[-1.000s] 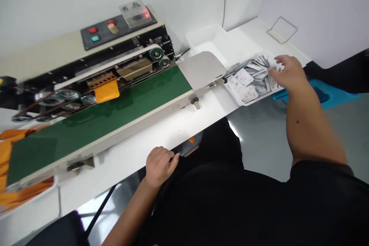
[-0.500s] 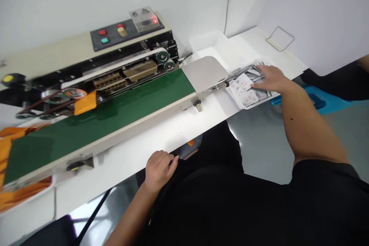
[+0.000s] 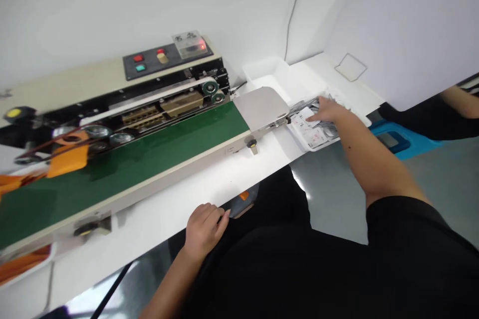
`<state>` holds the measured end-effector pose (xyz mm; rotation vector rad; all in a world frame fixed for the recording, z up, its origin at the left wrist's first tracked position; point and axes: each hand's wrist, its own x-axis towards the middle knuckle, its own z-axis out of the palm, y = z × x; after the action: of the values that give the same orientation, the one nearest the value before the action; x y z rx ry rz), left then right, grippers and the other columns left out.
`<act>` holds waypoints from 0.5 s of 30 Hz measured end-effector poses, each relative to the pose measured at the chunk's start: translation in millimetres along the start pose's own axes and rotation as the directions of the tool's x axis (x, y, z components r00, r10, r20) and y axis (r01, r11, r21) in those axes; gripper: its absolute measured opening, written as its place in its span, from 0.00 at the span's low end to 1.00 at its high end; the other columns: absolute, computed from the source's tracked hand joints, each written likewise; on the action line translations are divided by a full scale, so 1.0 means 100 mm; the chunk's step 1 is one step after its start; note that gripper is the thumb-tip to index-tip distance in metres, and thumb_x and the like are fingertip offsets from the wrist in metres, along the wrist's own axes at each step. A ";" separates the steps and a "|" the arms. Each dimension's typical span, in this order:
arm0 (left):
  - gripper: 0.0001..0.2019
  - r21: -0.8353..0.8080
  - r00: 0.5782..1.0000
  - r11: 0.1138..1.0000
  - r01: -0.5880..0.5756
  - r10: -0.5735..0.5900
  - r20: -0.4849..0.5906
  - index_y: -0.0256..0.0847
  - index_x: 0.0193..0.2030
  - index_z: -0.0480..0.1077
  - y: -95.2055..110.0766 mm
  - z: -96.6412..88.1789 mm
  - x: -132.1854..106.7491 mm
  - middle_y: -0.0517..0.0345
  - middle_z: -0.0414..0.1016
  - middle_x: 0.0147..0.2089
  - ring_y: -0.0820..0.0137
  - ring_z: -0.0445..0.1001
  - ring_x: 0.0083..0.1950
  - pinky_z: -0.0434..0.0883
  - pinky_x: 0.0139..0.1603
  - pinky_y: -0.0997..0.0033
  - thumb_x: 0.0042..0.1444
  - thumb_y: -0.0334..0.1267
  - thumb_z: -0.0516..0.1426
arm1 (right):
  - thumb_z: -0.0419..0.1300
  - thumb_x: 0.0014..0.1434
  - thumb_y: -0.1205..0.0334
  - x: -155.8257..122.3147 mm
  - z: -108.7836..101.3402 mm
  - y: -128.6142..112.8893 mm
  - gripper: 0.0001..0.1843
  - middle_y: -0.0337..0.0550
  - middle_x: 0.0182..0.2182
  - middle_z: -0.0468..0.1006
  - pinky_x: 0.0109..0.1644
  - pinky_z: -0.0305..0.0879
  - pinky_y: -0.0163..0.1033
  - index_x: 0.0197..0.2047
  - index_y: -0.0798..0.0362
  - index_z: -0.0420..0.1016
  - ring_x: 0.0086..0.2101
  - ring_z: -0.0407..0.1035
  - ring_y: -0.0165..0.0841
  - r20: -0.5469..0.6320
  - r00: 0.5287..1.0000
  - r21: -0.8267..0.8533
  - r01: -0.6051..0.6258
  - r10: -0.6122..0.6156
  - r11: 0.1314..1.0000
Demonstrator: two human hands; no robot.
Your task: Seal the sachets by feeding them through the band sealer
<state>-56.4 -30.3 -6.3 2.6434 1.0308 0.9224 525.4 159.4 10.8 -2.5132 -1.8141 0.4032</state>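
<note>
White packets (image 3: 313, 136) lie beneath the right hand (image 3: 327, 109).

The right arm (image 3: 361, 152) extends toward 10 o'clock; the right hand (image 3: 329, 109), at 2 o'clock in view, is palm down, thumb (image 3: 314, 117) apart from fingers (image 3: 322, 102). The left forearm (image 3: 175, 274) points to 1 o'clock; the left hand (image 3: 203, 229), at 7 o'clock, curls loosely.

Glossy conv belt (image 3: 160, 155), smooth metal plate (image 3: 261, 108), smooth plastic tray (image 3: 318, 147), papery-lkg pkts (image 3: 313, 136)
</note>
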 end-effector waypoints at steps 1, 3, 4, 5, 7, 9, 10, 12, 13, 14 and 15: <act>0.10 -0.004 1.000 1.000 -0.002 0.002 -0.003 0.41 0.34 0.69 0.00 0.00 0.00 0.63 0.67 0.27 0.70 0.64 0.29 0.63 0.34 0.66 0.66 0.28 0.63 | 0.77 0.45 0.35 0.00 -0.02 -0.01 0.63 0.69 0.65 0.71 0.59 0.70 0.56 0.75 0.58 0.61 0.59 0.70 0.59 0.031 0.999 -0.021 -0.035 0.036 0.999; 0.10 -0.014 1.000 1.000 -0.009 0.009 -0.015 0.41 0.34 0.69 -0.01 0.01 0.00 0.63 0.67 0.27 0.70 0.65 0.29 0.63 0.34 0.66 0.65 0.28 0.64 | 0.77 0.45 0.36 -0.01 -0.07 -0.02 0.61 0.66 0.65 0.71 0.57 0.71 0.55 0.74 0.54 0.62 0.57 0.71 0.59 0.067 0.994 -0.061 -0.083 0.087 0.995; 0.10 -0.020 1.000 1.000 -0.011 0.011 -0.018 0.41 0.34 0.69 -0.01 0.01 0.00 0.63 0.67 0.27 0.70 0.65 0.29 0.63 0.34 0.66 0.65 0.28 0.64 | 0.77 0.45 0.36 -0.02 -0.09 -0.03 0.59 0.65 0.65 0.71 0.55 0.72 0.54 0.74 0.52 0.63 0.57 0.72 0.59 0.065 0.994 -0.069 -0.079 0.084 0.994; 0.10 -0.027 1.000 1.000 -0.013 0.012 -0.021 0.41 0.34 0.69 -0.01 0.01 0.00 0.63 0.67 0.27 0.71 0.65 0.29 0.63 0.34 0.66 0.65 0.27 0.64 | 0.76 0.46 0.37 -0.03 -0.11 -0.04 0.58 0.64 0.66 0.70 0.54 0.72 0.54 0.73 0.51 0.64 0.56 0.72 0.58 0.059 0.995 -0.074 -0.073 0.077 0.995; 0.10 -0.037 1.000 0.999 -0.012 0.011 -0.021 0.41 0.34 0.69 0.00 0.01 0.01 0.63 0.67 0.27 0.71 0.64 0.29 0.63 0.34 0.66 0.65 0.27 0.64 | 0.75 0.47 0.38 -0.05 -0.13 -0.06 0.55 0.63 0.66 0.70 0.53 0.72 0.53 0.72 0.48 0.65 0.55 0.72 0.58 0.054 0.997 -0.088 -0.054 0.059 0.995; 0.10 -0.035 1.000 0.999 -0.011 0.011 -0.017 0.41 0.34 0.69 0.01 0.01 0.00 0.63 0.67 0.27 0.71 0.65 0.29 0.63 0.34 0.66 0.66 0.28 0.63 | 0.74 0.48 0.39 -0.07 -0.13 -0.09 0.53 0.62 0.65 0.72 0.51 0.72 0.52 0.72 0.48 0.65 0.54 0.73 0.57 0.056 0.998 -0.113 -0.037 0.043 0.993; 0.10 -0.026 1.000 1.000 -0.012 0.012 -0.016 0.41 0.34 0.70 0.02 0.01 0.00 0.63 0.67 0.27 0.70 0.65 0.29 0.63 0.34 0.66 0.66 0.29 0.63 | 0.74 0.48 0.40 -0.08 -0.13 -0.11 0.52 0.62 0.63 0.73 0.50 0.72 0.52 0.72 0.48 0.66 0.53 0.74 0.56 0.051 0.998 -0.127 -0.033 0.040 0.991; 0.10 -0.002 1.000 1.000 -0.016 0.016 -0.012 0.41 0.34 0.70 0.01 0.00 0.00 0.62 0.68 0.27 0.70 0.65 0.29 0.64 0.34 0.66 0.67 0.30 0.63 | 0.72 0.50 0.42 -0.10 -0.12 -0.17 0.49 0.60 0.59 0.76 0.49 0.72 0.51 0.71 0.48 0.67 0.50 0.75 0.55 0.022 0.999 -0.156 -0.039 0.043 0.987; 0.10 0.007 1.000 1.000 -0.016 0.016 -0.012 0.41 0.34 0.70 0.01 0.00 -0.01 0.62 0.68 0.27 0.70 0.66 0.28 0.64 0.34 0.66 0.67 0.30 0.62 | 0.71 0.51 0.43 -0.12 -0.11 -0.19 0.46 0.59 0.57 0.78 0.49 0.72 0.51 0.71 0.47 0.67 0.49 0.75 0.54 -0.001 0.999 -0.169 -0.045 0.046 0.985; 0.10 0.013 1.000 1.000 -0.014 0.014 -0.012 0.41 0.34 0.70 0.01 -0.01 -0.02 0.62 0.68 0.27 0.70 0.66 0.28 0.64 0.34 0.66 0.67 0.30 0.62 | 0.70 0.53 0.44 -0.14 -0.12 -0.21 0.44 0.59 0.56 0.79 0.49 0.72 0.51 0.70 0.47 0.68 0.49 0.75 0.54 -0.023 0.999 -0.179 -0.049 0.045 0.983; 0.10 0.014 1.000 1.000 -0.010 0.010 -0.013 0.42 0.34 0.70 0.00 -0.02 -0.02 0.62 0.68 0.27 0.70 0.66 0.28 0.64 0.34 0.66 0.67 0.30 0.62 | 0.69 0.54 0.46 -0.17 -0.12 -0.23 0.42 0.58 0.55 0.79 0.49 0.71 0.51 0.70 0.47 0.69 0.49 0.75 0.54 -0.040 0.998 -0.186 -0.049 0.042 0.981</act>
<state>-59.0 -31.9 -5.5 2.6598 1.0316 0.9392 501.2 153.0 29.4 -2.6676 -1.8662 0.1949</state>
